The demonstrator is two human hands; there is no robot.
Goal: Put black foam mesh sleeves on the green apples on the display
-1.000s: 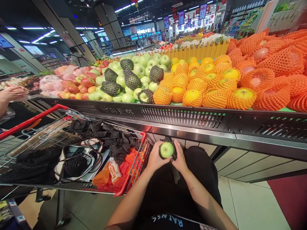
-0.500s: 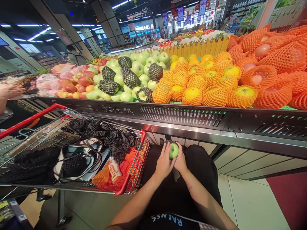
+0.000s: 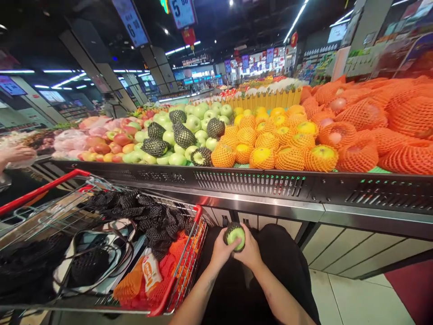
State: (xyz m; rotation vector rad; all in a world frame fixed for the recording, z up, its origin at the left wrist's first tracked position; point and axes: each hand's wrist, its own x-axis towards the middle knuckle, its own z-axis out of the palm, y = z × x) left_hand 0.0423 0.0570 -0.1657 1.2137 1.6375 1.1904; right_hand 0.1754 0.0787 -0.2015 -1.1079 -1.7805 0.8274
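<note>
Over my lap, both hands are wrapped round one green apple [image 3: 236, 236], which has a black foam net [image 3: 232, 226] around its far side. My left hand [image 3: 221, 249] closes on its left, with the thumb across the front of the fruit. On the right side my right hand [image 3: 249, 248] grips it, fingers bent round the net. The pale green face of the apple points up toward me. Beyond the hands, several green apples [image 3: 193, 123] lie heaped on the display, some of them in black nets [image 3: 183, 134].
On my left stands a shopping cart [image 3: 199, 214] holding black foam nets [image 3: 145, 212], orange nets [image 3: 130, 282] and a bag [image 3: 64, 262]. The display edge [image 3: 237, 178] runs in front of me. Netted oranges [image 3: 264, 158] and larger orange-netted fruit [image 3: 358, 151] lie right. Another person's hand [image 3: 15, 155] shows far left.
My view has tilted up, so the display and hands sit lower in the picture. My hands have shifted round the apple, and its black net now shows more around the rim.
</note>
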